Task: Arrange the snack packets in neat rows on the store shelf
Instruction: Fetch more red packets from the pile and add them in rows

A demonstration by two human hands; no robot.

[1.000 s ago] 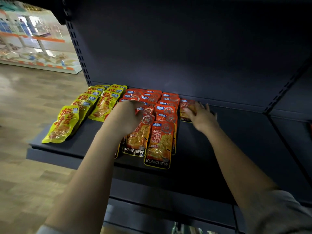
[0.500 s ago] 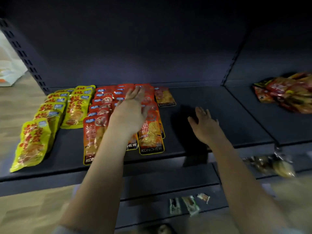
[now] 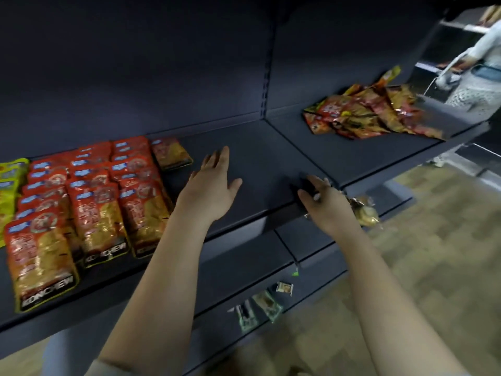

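Red packets [image 3: 97,202] lay in three overlapping rows on the left of the shelf [image 3: 260,158], yellow packets [image 3: 10,183] beside them at the edge and one lone packet [image 3: 171,153] just right of the back row. The left hand [image 3: 214,185] hovered flat, fingers spread, holding nothing, over bare shelf. The right hand [image 3: 324,204], loosely open and empty, was at the shelf's front edge. A loose heap [image 3: 371,115] of packets lay on the next bay, well apart. Small packets [image 3: 267,305] lay on a lower shelf.

The shelf [image 3: 260,147] looks like matt, dark painted metal. The red snack packets [image 3: 97,213] are glossy plastic film, as is the loose heap of packets [image 3: 366,115]. The floor [image 3: 433,226] looks like wood.
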